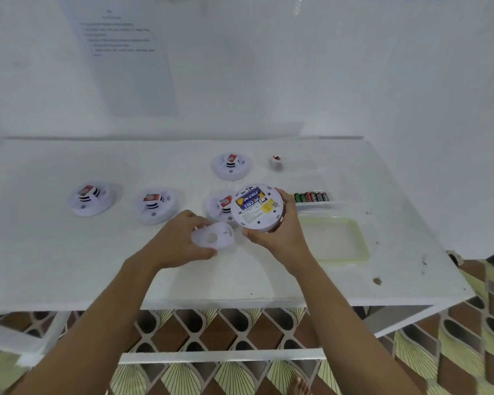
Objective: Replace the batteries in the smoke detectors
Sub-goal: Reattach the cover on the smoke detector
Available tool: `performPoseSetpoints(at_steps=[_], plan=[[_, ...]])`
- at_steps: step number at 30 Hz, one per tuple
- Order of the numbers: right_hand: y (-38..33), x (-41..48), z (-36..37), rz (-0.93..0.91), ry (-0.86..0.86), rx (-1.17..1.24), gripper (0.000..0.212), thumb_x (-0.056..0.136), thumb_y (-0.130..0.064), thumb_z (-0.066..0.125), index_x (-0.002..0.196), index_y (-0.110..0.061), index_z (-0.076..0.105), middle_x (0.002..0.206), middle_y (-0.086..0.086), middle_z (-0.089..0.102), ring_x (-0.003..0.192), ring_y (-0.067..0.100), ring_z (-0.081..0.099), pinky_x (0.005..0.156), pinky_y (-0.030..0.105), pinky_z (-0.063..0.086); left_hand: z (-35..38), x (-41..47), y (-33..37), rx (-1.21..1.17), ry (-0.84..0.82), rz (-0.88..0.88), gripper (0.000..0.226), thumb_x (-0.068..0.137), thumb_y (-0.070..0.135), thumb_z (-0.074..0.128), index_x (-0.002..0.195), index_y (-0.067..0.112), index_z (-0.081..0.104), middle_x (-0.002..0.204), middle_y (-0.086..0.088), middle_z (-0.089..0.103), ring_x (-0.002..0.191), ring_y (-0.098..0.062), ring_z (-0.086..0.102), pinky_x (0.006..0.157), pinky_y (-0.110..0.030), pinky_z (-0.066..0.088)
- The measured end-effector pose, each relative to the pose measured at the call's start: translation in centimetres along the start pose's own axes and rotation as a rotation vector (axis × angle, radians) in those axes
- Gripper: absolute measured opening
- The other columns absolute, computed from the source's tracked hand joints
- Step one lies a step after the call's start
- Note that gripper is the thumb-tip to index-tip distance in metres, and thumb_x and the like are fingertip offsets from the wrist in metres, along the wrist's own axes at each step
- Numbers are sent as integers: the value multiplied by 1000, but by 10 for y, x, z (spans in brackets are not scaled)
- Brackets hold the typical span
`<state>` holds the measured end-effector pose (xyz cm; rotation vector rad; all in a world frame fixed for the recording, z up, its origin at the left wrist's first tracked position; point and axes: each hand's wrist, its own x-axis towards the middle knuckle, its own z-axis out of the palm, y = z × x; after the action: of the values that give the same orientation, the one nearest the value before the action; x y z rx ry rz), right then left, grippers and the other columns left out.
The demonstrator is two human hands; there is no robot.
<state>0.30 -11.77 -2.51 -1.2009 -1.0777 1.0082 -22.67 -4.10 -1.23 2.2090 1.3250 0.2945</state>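
Observation:
My right hand (278,233) grips a round white smoke detector (256,208) tilted up, its back facing me. Two blue batteries (249,198) and a yellow label show in its open back. My left hand (183,242) holds the detached white back cover (214,234) just left of it, low over the table. Several other white detectors with red tags sit on the table: far left (90,198), middle (156,205), behind my hands (221,206), and at the back (231,165).
A row of loose batteries (311,197) lies at the right on a clear tray's rim. A clear box with a green rim (364,252) sits beside my right wrist. A small white item with a red top (276,162) stands at the back. A printed sheet (126,61) hangs on the wall.

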Motion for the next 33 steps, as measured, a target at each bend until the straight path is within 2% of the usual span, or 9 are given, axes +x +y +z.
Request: performPoseSetpoints(at_steps=[4, 8, 11, 14, 18, 23, 27, 31, 33], plan=[[4, 4, -1, 50, -73, 0, 93, 68, 9, 87, 142, -20, 39, 138, 0, 55, 127, 13, 57, 95, 40, 58, -16, -3, -10, -209, 146, -51, 65, 64, 50, 80, 123, 30, 62, 113, 11, 58, 98, -3, 57, 73, -20, 44], [2, 7, 4, 86, -167, 3, 92, 69, 10, 86, 142, -21, 40, 138, 1, 54, 127, 15, 56, 89, 36, 59, -29, -4, 3, -508, 229, 2, 54, 67, 40, 83, 117, 29, 66, 113, 11, 64, 100, -11, 62, 77, -31, 55], [-1, 9, 9, 97, -231, 9, 94, 65, 4, 87, 143, -20, 40, 139, 3, 54, 128, 19, 56, 89, 38, 59, -36, -3, 18, -633, 167, 71, 49, 75, 25, 84, 119, 29, 65, 125, 12, 62, 115, -9, 60, 75, -28, 55], [-7, 11, 12, 110, -292, 21, 92, 64, 2, 85, 141, -22, 42, 138, 3, 56, 127, 20, 57, 87, 36, 59, -40, 1, 26, -648, 42, 89, 56, 70, 34, 87, 120, 39, 63, 129, 15, 61, 114, -7, 62, 85, -34, 57], [-12, 16, 10, 124, -374, 32, 94, 66, 5, 85, 145, -23, 42, 141, 7, 55, 129, 25, 57, 91, 44, 58, -39, 7, 30, -605, -2, 89, 50, 73, 33, 86, 119, 34, 64, 118, 12, 68, 104, -11, 69, 90, -42, 57], [-12, 22, 5, 187, -335, 67, 102, 61, -3, 89, 143, -33, 36, 141, 4, 55, 120, 22, 64, 91, 41, 58, -33, 10, 30, -592, 73, 47, 42, 76, 27, 84, 114, 32, 66, 111, 13, 70, 98, -10, 70, 84, -35, 59], [-11, 23, 4, 178, -281, 115, 79, 74, 7, 83, 129, -29, 38, 138, 9, 56, 104, 19, 71, 85, 34, 58, -25, 13, 34, -574, 191, 11, 44, 72, 27, 86, 112, 31, 67, 106, 15, 71, 94, -9, 70, 80, -30, 60], [-14, 25, 4, 116, -245, 141, 69, 88, 13, 67, 140, -25, 41, 140, 4, 58, 112, 17, 68, 90, 31, 56, -20, 18, 36, -599, 277, -20, 55, 62, 46, 87, 111, 29, 70, 105, 14, 72, 95, -9, 69, 78, -29, 59], [-17, 27, 6, 76, -257, 107, 72, 90, 12, 65, 146, -26, 40, 143, -1, 57, 118, 14, 66, 93, 31, 55, -19, 18, 40, -580, 343, -44, 56, 63, 46, 88, 112, 27, 69, 104, 13, 71, 95, -6, 68, 75, -25, 57]])
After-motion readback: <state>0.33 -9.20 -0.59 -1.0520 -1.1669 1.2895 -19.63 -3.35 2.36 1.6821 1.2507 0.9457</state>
